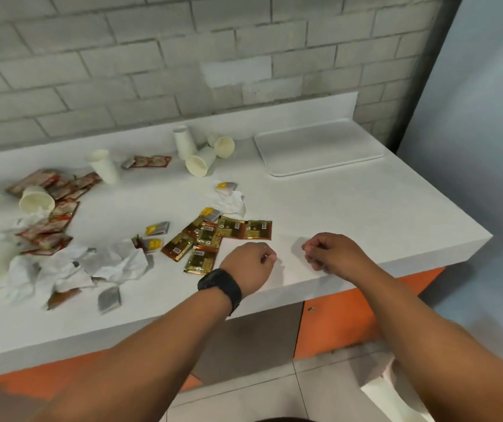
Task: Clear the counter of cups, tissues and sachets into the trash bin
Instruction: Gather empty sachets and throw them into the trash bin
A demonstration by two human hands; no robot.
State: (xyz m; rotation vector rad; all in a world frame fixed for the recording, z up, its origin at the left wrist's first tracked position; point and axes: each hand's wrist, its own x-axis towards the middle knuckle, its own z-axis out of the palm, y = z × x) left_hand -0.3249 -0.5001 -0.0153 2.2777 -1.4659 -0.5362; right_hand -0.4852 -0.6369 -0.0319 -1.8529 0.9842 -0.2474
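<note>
Litter covers the white counter (350, 214). Several gold-brown sachets (213, 239) lie in a cluster just left of my hands. Red sachets (52, 214) and crumpled tissues (70, 269) spread over the left side. White paper cups lie tipped at the back (201, 159) and on the left (35, 199); one cup stands upside down (104, 166). My left hand (250, 263), with a black watch on the wrist, hovers over the counter near its front edge with fingers curled and nothing in them. My right hand (329, 252) is beside it, also curled and holding nothing.
A white tray (320, 150) sits at the back right against the brick wall. Orange cabinet fronts (335, 318) run under the counter. Something white (390, 388) shows on the floor at lower right, partly hidden by my right arm.
</note>
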